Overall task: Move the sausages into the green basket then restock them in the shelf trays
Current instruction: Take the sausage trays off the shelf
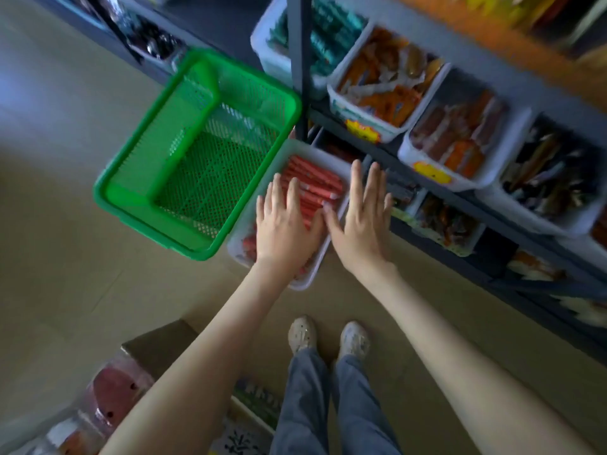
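A green mesh basket (184, 178) stands on the floor beside the shelf, with nothing visible inside it. Right of it lies a clear tray (315, 152) full of red sausages (312, 185). My left hand (285, 221) lies flat over the sausages with straight fingers. My right hand (361, 215) is spread flat over the tray's right edge, fingers straight, holding nothing. The near part of the tray is hidden under my hands.
A dark metal shelf (303, 60) runs along the right, lined with white trays of packaged snacks (384, 80). A cardboard box (157, 343) and bagged goods (108, 395) sit on the floor at lower left. My feet (328, 336) stand just behind the tray.
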### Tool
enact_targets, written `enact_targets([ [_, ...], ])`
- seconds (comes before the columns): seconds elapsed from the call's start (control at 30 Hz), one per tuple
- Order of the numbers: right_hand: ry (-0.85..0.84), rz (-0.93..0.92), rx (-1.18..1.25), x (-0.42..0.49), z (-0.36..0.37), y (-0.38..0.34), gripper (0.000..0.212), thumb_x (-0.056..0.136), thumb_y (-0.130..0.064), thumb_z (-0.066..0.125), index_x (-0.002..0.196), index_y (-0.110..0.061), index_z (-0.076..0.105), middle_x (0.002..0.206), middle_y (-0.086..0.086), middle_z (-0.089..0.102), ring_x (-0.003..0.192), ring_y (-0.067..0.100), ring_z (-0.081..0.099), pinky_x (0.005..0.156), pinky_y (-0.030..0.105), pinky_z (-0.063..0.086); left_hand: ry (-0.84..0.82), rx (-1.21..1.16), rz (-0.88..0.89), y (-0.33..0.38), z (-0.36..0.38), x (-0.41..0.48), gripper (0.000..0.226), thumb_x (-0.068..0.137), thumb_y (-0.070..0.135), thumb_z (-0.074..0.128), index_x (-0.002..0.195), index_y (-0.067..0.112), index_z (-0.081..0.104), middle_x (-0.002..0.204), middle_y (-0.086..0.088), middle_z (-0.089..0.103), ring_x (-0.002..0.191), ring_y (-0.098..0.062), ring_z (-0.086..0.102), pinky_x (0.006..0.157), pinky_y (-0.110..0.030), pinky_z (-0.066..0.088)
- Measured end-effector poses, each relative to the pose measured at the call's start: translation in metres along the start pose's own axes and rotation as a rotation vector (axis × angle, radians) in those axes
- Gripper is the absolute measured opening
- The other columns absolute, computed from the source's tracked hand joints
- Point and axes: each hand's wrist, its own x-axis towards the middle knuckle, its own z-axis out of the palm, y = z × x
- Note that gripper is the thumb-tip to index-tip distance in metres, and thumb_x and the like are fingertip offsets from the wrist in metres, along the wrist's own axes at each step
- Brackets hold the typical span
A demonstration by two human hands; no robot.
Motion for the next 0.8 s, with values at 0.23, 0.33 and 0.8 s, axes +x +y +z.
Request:
enact_targets([
  [0.23,0.365,-0.069,0.069,0.018,-0.231,-0.031,0.068,0.095,-0.035,0.05,0.15,-0.013,0.018,0.157,0.012,0.017,0.145,0.023,0.012,0.116,0.035,0.017,0.248,-0.273,0.347,0.176,-0.149,0.011,0.062,0.086,0.043,0.053,0.134,0.005,0.047,0.136,-0.013,0.05,0.123,-0.03,0.05,0.096,-0.041,0.045],
  [0.33,0.498,-0.132,0.051,0.015,-0.332,-0.034,0.057,0.096,-0.03,0.05,0.145,-0.008,0.032,0.153,0.011,0.026,0.143,0.023,0.022,0.116,0.036,0.025,0.335,-0.335,0.498,0.258,-0.206,0.006,0.054,0.089,0.037,0.058,0.133,0.009,0.047,0.129,-0.008,0.054,0.116,-0.026,0.053,0.087,-0.033,0.043],
  [0.8,0.879,-0.071,0.111,0.025,-0.564,0.031,0.054,0.09,-0.023,0.06,0.137,-0.004,0.041,0.139,0.016,0.042,0.132,0.028,0.035,0.107,0.03,0.024,0.529,-0.292,0.56,0.44,-0.296,0.057,0.078,0.075,0.051,0.054,0.13,-0.004,0.043,0.131,-0.025,0.045,0.121,-0.043,0.041,0.099,-0.047,0.035],
])
